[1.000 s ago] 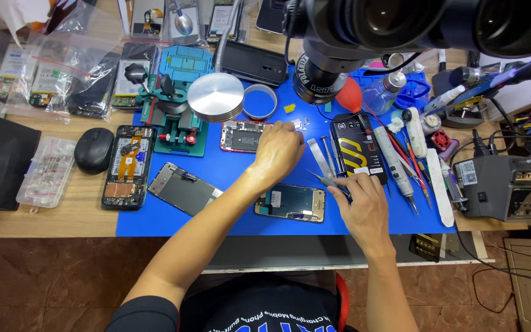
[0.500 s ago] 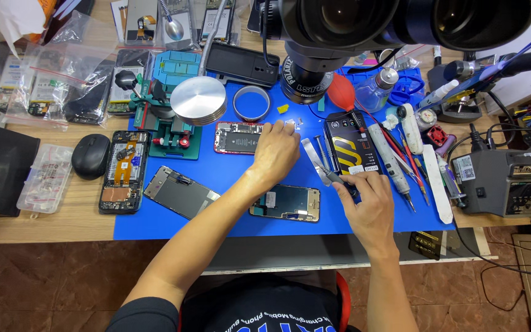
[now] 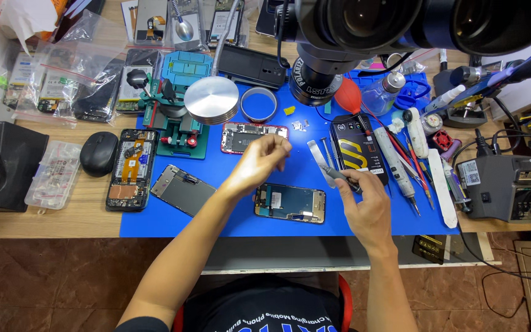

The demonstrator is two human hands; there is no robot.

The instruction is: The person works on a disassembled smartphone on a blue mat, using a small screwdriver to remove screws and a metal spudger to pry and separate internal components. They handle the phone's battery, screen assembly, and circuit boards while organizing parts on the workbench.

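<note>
Left hand (image 3: 259, 161) has lifted off the red-framed opened phone (image 3: 247, 136), fingers pinched on something unclear; right hand (image 3: 364, 200) grips grey metal tweezers (image 3: 339, 174) at centre frame

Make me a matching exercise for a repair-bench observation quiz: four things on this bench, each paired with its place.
Things:
1. computer mouse
2. round metal disc
3. screen panel
4. red-framed opened phone

Places:
A. on the blue mat, between the two forearms
B. on the bare wood, left of the mat
C. just beyond the left hand
D. on top of the green fixture

Pairs: 1-B, 2-D, 3-A, 4-C
</note>
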